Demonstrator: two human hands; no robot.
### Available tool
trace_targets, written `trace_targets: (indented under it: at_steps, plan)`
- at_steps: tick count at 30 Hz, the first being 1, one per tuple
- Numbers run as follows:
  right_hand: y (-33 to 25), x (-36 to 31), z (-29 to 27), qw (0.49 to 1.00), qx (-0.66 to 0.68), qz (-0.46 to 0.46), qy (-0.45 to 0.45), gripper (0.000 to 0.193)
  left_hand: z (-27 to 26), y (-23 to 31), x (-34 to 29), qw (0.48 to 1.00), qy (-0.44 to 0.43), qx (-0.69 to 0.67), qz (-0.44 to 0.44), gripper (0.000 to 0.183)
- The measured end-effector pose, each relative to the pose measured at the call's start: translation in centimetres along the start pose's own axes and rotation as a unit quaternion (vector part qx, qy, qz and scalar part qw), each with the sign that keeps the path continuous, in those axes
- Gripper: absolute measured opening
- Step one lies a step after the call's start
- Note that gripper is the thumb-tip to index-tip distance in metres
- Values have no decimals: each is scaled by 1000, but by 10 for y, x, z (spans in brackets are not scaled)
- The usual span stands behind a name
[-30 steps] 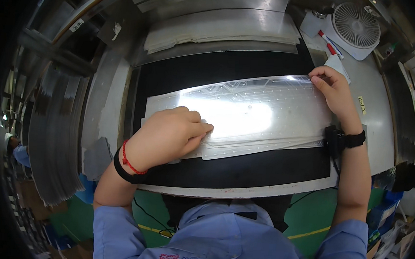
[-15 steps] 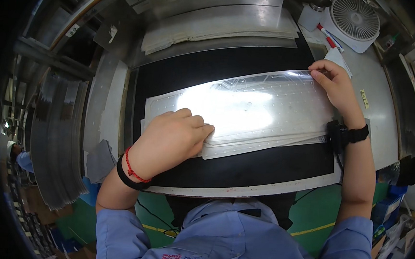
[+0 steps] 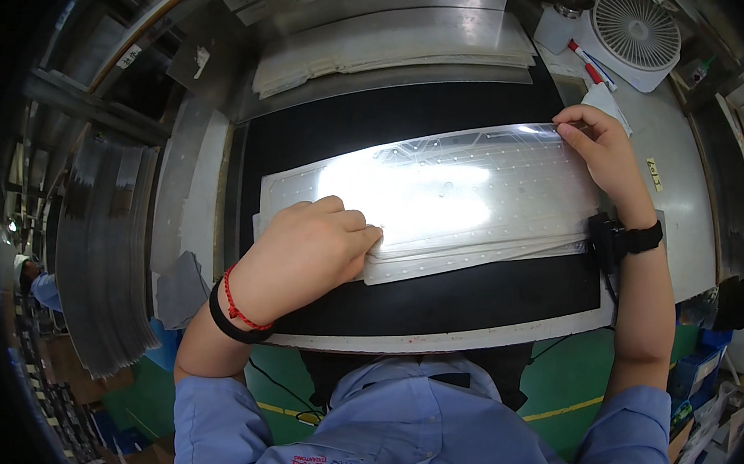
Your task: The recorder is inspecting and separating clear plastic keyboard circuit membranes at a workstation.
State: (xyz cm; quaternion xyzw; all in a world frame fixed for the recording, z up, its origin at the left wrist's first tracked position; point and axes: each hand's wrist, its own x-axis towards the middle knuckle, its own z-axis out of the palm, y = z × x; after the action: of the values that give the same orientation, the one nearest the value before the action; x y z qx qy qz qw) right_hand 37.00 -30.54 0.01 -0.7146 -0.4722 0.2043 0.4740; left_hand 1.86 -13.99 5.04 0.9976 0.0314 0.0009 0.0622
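Observation:
A shiny clear plastic sheet (image 3: 513, 182) with faint lines and small dots lies over several similar sheets (image 3: 438, 269) on a black mat (image 3: 344, 135). Glare from overhead light whitens its middle. My left hand (image 3: 324, 237), fingers curled and pressed together, grips the sheet's near left edge. At the far right corner, my right hand (image 3: 598, 144) pinches the sheet between thumb and fingers, and that corner looks slightly raised. The left fingertips are partly hidden.
A stack of pale sheets (image 3: 392, 61) lies behind the mat. At the far right stand a white fan (image 3: 638, 31), a white bottle (image 3: 559, 29), markers (image 3: 592, 66) and a cloth (image 3: 607, 106). Many grey sheets (image 3: 103, 248) are piled on the left.

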Motion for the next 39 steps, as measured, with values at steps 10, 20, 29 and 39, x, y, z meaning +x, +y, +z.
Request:
trace_targets:
  at_steps: [10,20,29,39]
  plan:
    - [-2,0,0,1000,-13,-1,2,11,0,-6,0,1000,10,-27,3,23]
    - [-7,-1,0,1000,-18,7,3,12,9,-52,4,882,236,-365,-181,8]
    - [-4,1,-5,998,34,-8,48,13,24,-135,-8,749,367,-502,-229,5]
    - [5,3,-6,985,119,36,116,13,37,-153,0,655,222,-666,-281,32]
